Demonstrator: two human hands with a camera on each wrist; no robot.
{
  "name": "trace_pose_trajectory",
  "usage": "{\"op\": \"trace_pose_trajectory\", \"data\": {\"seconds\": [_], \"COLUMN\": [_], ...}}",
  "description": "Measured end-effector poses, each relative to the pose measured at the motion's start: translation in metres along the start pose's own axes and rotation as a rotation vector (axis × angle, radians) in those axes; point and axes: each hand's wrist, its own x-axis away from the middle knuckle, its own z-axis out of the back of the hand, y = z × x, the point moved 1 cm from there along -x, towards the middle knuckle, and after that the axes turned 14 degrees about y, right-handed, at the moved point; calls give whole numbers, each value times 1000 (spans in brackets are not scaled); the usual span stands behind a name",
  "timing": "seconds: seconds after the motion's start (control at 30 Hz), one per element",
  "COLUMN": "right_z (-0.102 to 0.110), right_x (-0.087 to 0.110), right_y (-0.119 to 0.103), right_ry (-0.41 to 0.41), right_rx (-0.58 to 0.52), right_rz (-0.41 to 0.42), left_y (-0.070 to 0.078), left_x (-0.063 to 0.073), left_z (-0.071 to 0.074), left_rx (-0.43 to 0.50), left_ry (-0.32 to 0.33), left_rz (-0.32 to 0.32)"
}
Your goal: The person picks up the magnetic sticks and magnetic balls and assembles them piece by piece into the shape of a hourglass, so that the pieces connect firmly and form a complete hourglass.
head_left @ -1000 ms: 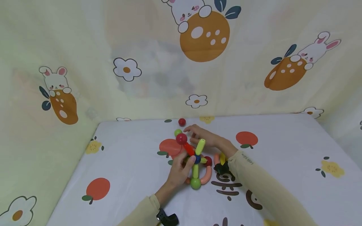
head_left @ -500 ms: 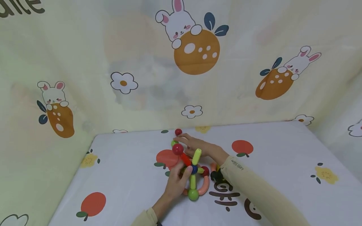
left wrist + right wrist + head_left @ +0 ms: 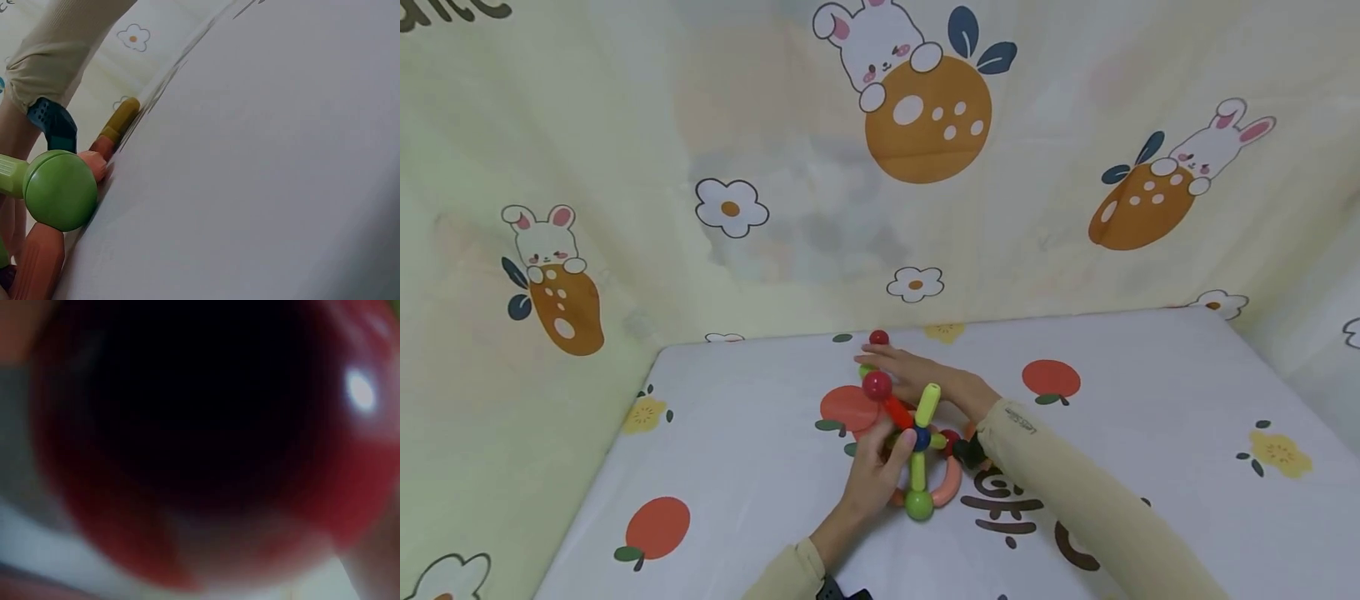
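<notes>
My left hand [image 3: 868, 473] grips a toy built from balls and rods near its blue ball [image 3: 920, 438]. A red rod [image 3: 897, 412] with a large red ball [image 3: 877, 385] sticks up from it, beside a yellow-green rod [image 3: 929, 403]. Lower down sit a green ball [image 3: 919, 505] and a curved pink rod [image 3: 951, 483]; the left wrist view shows this green ball [image 3: 60, 190] up close. My right hand [image 3: 917, 371] reaches behind the toy, fingers stretched out over a loose green ball [image 3: 865, 370], mostly covered. Whether it touches that ball is unclear. A blurred red ball [image 3: 356, 494] fills the right wrist view.
Another red ball [image 3: 878, 337] lies near the table's back edge, just beyond the right fingertips. A yellow rod [image 3: 122, 119] lies by the right forearm. A patterned cloth wall [image 3: 805, 275] rises behind the white tabletop [image 3: 737, 467].
My right hand has moved left and away from me, from beside the loose green ball to over it. The left hand keeps its grip on the toy. The head view has tilted slightly.
</notes>
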Motion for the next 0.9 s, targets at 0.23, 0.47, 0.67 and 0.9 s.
{"op": "trace_pose_trajectory", "data": {"seconds": [0.23, 0.47, 0.67, 0.9], "right_z": [6, 18, 17, 26], "right_x": [1, 13, 25, 42], "right_y": [-1, -5, -4, -9], "right_ry": [-27, 13, 16, 213], "right_rx": [73, -111, -243, -315], "right_rz": [-59, -105, -159, -142], "left_y": [12, -3, -17, 13], "left_x": [-4, -3, 0, -3], "left_z": [-2, -4, -2, 2], "left_rx": [9, 10, 43, -1], "left_ry": [-1, -3, -9, -17], "left_rz": [21, 28, 19, 50]}}
